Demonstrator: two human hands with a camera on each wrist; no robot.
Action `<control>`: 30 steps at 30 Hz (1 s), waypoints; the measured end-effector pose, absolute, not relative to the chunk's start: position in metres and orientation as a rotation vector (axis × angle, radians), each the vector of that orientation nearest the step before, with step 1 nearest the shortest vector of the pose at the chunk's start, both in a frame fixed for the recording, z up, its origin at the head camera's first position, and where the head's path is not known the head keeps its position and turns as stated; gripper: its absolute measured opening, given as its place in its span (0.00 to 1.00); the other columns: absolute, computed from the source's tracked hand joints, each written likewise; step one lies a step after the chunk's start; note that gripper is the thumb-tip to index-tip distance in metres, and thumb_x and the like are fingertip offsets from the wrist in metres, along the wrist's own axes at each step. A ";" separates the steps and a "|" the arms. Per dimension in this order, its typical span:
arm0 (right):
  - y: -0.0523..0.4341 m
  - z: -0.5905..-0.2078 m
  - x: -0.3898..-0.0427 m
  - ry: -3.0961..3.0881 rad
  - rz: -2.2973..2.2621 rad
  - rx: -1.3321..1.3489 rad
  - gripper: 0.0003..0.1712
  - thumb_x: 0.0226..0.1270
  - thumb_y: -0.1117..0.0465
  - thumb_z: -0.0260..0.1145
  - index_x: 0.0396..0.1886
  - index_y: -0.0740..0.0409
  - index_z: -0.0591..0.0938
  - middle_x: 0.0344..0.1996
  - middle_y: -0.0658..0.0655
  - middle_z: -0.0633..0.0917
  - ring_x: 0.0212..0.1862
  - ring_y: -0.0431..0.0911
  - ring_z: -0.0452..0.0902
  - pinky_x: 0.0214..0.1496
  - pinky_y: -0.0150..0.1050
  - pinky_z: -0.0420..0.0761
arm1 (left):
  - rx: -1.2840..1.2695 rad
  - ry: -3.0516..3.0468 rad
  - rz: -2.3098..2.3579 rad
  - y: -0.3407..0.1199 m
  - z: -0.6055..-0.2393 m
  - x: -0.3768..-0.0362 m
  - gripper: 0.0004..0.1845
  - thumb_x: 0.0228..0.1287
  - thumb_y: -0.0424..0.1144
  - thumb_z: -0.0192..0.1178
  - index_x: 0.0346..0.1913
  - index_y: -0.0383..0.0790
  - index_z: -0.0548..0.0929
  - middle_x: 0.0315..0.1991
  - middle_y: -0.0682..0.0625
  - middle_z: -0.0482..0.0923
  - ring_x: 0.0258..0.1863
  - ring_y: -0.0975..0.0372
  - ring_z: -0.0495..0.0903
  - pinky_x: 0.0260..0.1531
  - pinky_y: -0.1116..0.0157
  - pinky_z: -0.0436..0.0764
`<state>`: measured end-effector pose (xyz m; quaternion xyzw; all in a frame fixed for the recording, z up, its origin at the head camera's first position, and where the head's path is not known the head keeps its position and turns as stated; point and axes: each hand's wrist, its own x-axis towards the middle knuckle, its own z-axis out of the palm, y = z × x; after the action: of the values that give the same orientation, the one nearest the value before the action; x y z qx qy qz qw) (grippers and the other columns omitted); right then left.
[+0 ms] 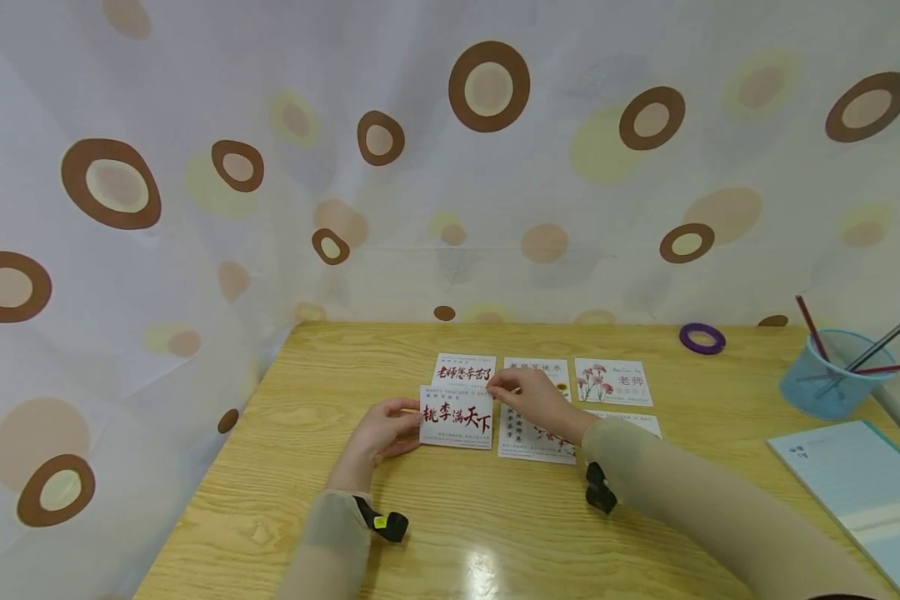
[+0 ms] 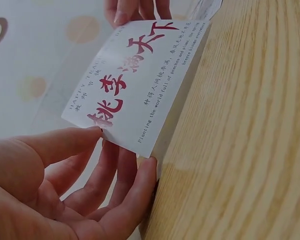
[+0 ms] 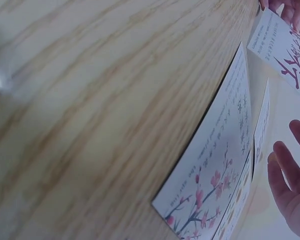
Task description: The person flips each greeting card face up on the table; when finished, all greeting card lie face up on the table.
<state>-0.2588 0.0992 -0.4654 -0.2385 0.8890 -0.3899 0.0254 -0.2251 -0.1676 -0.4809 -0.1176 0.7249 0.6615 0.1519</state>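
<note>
My left hand [image 1: 382,433] pinches the left edge of a white greeting card [image 1: 456,425] with red brush-style Chinese characters, thumb on the near side and fingers spread behind. The card is tilted up over the table, as the left wrist view shows. My right hand [image 1: 536,404] pinches its upper right corner with thumb and forefinger, the other fingers loosely bent. Behind the held card lies another card with red writing [image 1: 461,371], partly covered. Under my right forearm and hand is a card with pink blossom branches [image 3: 205,190], partly hidden in the head view.
More cards lie at the right, one with pink carnations [image 1: 613,382]. A purple ring [image 1: 702,338] sits near the table's back edge. A blue pencil cup [image 1: 832,392] with several pencils and an open notebook [image 1: 862,475] stand at the right. A patterned curtain [image 1: 420,200] encloses the wooden table [image 1: 420,533].
</note>
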 end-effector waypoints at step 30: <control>0.092 -0.488 -0.280 2.931 -0.917 -0.703 0.07 0.69 0.56 0.67 0.38 0.50 0.90 0.39 0.51 0.89 0.56 0.57 0.74 0.64 0.57 0.71 | -0.294 2.015 1.887 -0.174 -0.475 -0.225 0.22 0.73 0.31 0.55 0.68 0.33 0.72 0.58 0.34 0.78 0.46 0.59 0.83 0.52 0.56 0.84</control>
<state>-0.2797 0.0923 -0.4882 -0.2230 0.9303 -0.2912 -0.0043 -0.2255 -0.1741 -0.4749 -0.1041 0.7138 0.6684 0.1816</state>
